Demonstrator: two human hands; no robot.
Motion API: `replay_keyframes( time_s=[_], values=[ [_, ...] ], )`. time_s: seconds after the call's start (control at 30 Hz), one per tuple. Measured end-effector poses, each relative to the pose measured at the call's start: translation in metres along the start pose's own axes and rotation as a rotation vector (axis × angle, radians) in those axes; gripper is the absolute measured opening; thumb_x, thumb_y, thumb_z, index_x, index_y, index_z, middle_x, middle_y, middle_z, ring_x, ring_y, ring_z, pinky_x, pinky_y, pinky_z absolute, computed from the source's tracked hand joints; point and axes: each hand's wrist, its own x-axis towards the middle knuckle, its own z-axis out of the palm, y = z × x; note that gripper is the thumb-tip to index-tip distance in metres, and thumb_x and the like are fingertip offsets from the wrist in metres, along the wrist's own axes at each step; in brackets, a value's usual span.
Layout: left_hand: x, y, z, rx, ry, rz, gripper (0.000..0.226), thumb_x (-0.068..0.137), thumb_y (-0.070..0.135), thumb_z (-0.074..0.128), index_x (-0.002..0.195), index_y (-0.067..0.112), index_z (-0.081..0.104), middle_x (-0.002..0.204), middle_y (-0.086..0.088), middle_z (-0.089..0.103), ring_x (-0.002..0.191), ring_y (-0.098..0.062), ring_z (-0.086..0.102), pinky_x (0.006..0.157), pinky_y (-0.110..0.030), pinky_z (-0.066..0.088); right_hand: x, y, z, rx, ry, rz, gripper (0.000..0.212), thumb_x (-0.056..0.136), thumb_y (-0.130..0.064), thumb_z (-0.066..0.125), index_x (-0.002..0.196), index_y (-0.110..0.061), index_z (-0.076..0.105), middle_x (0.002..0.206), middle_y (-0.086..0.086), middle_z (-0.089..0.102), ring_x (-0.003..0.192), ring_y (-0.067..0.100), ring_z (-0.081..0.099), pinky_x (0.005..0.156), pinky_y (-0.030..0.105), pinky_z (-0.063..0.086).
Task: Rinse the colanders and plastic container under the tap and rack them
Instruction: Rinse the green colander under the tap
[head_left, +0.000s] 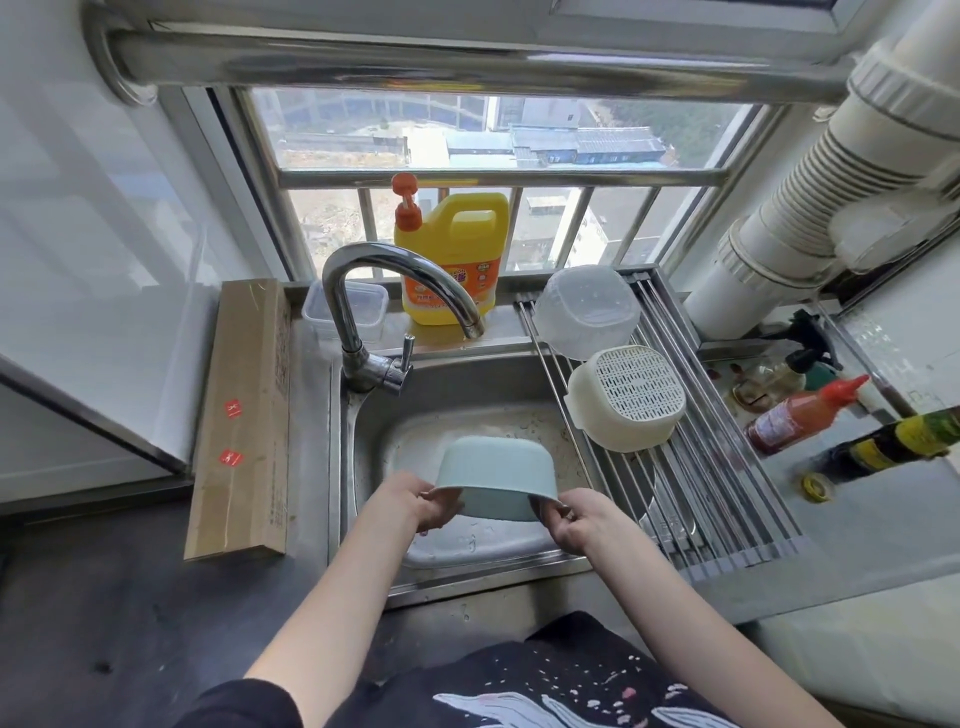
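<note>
While the tap (400, 291) stands dry, left hand (415, 501) and right hand (574, 522) each grip the blue bowl (496, 475) — upturned over the sink (363, 415).

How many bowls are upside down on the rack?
2: a clear bowl at the back of the rack, and a cream colander in front of it. A third, blue bowl is held over the sink.
</note>
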Motion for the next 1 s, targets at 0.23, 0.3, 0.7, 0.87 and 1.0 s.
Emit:
replay_keyframes(
  time_s=[0.23,0.3,0.7,0.87,1.0],
  values=[
    [0.003,0.016,0.01,-0.3,-0.149,-0.217,0.036,0.088,-0.007,0.048,0.123,0.002,0.047,0.135,-0.001,0.048,0.066,-0.027,0.07,0.039,-0.036,0.053,-0.017,-0.003,0.003,-0.069,-0.135,-0.057,0.015,0.096,-0.001,0.048,0.107,0.008,0.055,0.096,0.022,0.065,0.063,0.031,0.071,0.055,0.047,0.057],
    [-0.015,0.015,0.01,-0.128,-0.227,-0.113,0.012,0.092,0.007,0.054,0.102,0.007,0.059,0.105,-0.004,0.065,0.068,-0.024,0.068,0.062,-0.037,0.057,-0.017,-0.009,-0.001,-0.258,-0.243,-0.133,0.02,0.098,-0.016,0.051,0.109,-0.004,0.062,0.104,0.015,0.067,0.084,0.029,0.069,0.075,0.046,0.058],
    [-0.017,0.02,0.002,0.171,-0.225,0.052,0.038,0.093,0.014,0.044,0.13,0.016,0.051,0.146,-0.014,0.04,0.14,-0.028,0.028,0.11,-0.046,0.022,-0.004,-0.016,-0.001,-0.608,-0.075,-0.792,0.028,0.1,-0.024,0.046,0.079,-0.013,0.06,0.068,-0.001,0.056,0.069,0.014,0.048,0.063,0.03,0.039],
    [-0.022,0.022,0.002,0.134,-0.237,0.045,0.04,0.094,0.014,0.041,0.133,0.014,0.049,0.147,-0.014,0.04,0.14,-0.028,0.028,0.111,-0.047,0.022,0.011,-0.013,0.0,-0.54,0.085,-0.782,0.027,0.1,-0.025,0.043,0.084,-0.012,0.061,0.079,0.005,0.059,0.078,0.019,0.052,0.07,0.032,0.041],
    [-0.021,0.021,0.004,0.131,-0.256,0.028,0.04,0.095,0.017,0.039,0.134,0.014,0.049,0.147,-0.015,0.038,0.14,-0.029,0.029,0.11,-0.051,0.023,0.014,-0.011,-0.001,-0.502,0.139,-0.711,0.03,0.101,-0.025,0.041,0.081,-0.012,0.058,0.079,0.006,0.06,0.071,0.018,0.054,0.063,0.028,0.044]
  ],
)
